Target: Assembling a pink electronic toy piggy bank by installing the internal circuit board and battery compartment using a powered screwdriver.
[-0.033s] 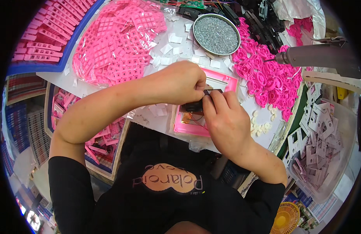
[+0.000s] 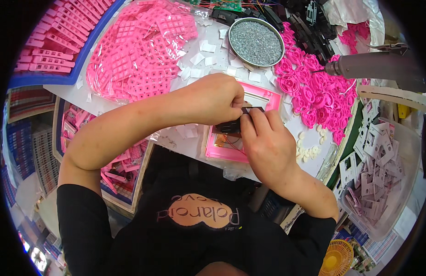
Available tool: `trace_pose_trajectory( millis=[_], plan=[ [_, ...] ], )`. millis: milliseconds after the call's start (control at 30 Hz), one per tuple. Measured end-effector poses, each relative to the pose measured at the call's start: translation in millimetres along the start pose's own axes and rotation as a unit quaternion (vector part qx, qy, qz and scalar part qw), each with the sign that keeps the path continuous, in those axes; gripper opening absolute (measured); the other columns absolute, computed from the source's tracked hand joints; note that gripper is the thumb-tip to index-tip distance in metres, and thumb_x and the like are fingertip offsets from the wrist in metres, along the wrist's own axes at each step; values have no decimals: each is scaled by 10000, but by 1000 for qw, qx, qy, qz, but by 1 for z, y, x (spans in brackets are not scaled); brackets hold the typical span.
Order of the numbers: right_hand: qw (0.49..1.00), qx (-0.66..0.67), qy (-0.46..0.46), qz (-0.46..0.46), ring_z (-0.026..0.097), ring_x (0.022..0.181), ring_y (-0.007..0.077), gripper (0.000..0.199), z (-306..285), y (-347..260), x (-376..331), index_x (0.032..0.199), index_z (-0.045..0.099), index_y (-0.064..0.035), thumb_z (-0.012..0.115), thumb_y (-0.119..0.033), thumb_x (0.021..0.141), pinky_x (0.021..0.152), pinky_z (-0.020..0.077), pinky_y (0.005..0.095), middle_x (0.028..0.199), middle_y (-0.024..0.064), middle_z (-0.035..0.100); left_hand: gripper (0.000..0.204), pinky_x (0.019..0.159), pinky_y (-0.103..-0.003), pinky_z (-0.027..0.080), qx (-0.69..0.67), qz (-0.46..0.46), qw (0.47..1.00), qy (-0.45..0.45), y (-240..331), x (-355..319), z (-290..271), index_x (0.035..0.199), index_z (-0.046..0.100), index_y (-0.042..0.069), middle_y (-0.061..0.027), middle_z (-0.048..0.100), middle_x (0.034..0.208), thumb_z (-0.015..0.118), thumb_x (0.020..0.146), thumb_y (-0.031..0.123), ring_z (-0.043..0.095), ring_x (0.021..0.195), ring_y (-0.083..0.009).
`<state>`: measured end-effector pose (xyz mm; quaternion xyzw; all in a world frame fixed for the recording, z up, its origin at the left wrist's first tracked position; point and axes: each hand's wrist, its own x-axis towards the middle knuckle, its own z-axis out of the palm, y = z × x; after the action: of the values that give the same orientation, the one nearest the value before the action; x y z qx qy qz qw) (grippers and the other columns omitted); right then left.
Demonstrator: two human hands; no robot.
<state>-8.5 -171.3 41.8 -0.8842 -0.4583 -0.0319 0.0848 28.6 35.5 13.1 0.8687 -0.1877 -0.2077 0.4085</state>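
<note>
Both my hands meet over a pink rectangular frame (image 2: 220,153) on the white work table. Between them is a black box-shaped plastic part (image 2: 229,127), held just over the frame's opening. My left hand (image 2: 222,97) is closed, its fingertips at the part's far side and mostly hidden. My right hand (image 2: 267,138) grips the part's right end with bent fingers and thumb. Thin red wires (image 2: 233,143) run below the part across the frame. Fingers cover much of the part, so its exact kind cannot be made out.
A bag of pink keypad-like pieces (image 2: 130,60) lies left, beside a blue crate (image 2: 79,64). A round tin of small screws (image 2: 256,42) stands behind the frame. Pink ring pieces (image 2: 309,87) heap at right, under an electric screwdriver (image 2: 369,66). A clear bin (image 2: 383,184) sits lower right.
The black part has tilted slightly between my fingers, showing more of its flat face. My hands have hardly moved.
</note>
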Motion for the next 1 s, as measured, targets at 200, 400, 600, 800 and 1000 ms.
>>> trace_pose_trajectory(
  millis=[200,400,600,800,1000],
  plan=[
    [998,-52,30,-29,558,844,244,314,4,2,2,981,659,40,669,-101,700,707,516,320,938,122,592,183,671,-405,521,5,-17,1000,0,5,1,-2,817,707,-12,-166,685,744,698,804,171,669,704,-306],
    [999,18,29,-29,569,831,231,309,3,12,-1,993,657,36,655,-91,711,679,522,310,973,119,621,177,690,-416,521,5,-5,1000,19,4,-3,3,837,701,-4,-171,692,781,695,806,170,675,750,-321],
    [999,-44,9,-26,564,816,242,283,-2,3,5,996,647,22,637,-102,742,724,524,333,994,122,629,161,705,-446,520,95,-12,993,64,10,-5,13,850,685,6,-163,679,786,668,817,163,664,779,-347],
    [985,171,5,27,651,967,309,486,-25,27,3,1184,652,3,794,-51,722,830,536,350,1128,153,677,172,725,-445,522,57,-2,995,80,3,-6,15,847,686,7,-159,678,809,667,843,178,664,779,-333],
    [758,212,608,100,646,927,232,475,-68,122,7,1330,485,72,659,27,889,896,546,366,1152,153,637,174,729,-444,537,183,63,952,236,10,56,-33,896,714,37,-145,701,874,680,873,207,687,812,-331]
  ],
)
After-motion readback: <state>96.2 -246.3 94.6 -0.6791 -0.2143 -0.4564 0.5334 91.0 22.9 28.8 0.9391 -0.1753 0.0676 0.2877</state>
